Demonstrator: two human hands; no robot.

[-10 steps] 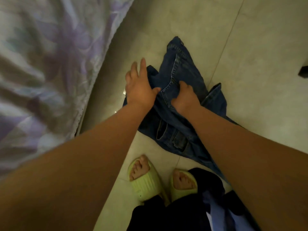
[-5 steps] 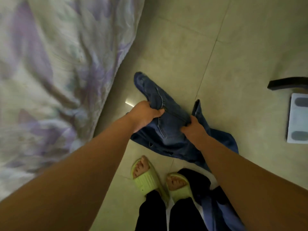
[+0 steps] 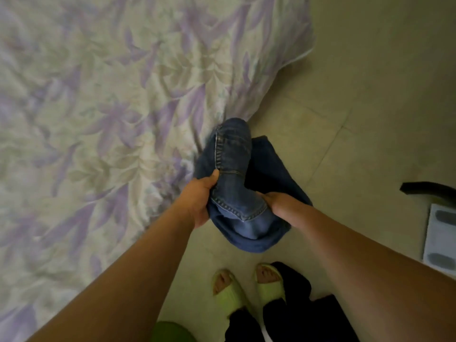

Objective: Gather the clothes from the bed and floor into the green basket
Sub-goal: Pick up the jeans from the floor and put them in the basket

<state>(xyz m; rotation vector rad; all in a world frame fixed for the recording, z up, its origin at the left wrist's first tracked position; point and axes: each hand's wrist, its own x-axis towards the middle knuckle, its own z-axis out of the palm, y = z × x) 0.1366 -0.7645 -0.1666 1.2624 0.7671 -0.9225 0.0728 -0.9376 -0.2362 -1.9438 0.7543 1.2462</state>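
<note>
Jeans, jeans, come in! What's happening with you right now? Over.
Left hand and right hand both grip the jeans, bunched, off the floor. Dark clothes by the feet. Nothing in the way.

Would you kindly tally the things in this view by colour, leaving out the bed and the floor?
Blue: 1, the jeans, held in both hands.
Green: 3, two slippers and a green edge at the bottom.
Black: 1, a dark garment by the feet.
White: 1, the scale.
Total: 6

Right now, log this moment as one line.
hands: left and right grip jeans | jeans: bunched, lifted off floor | basket: green edge, bottom of view
</note>
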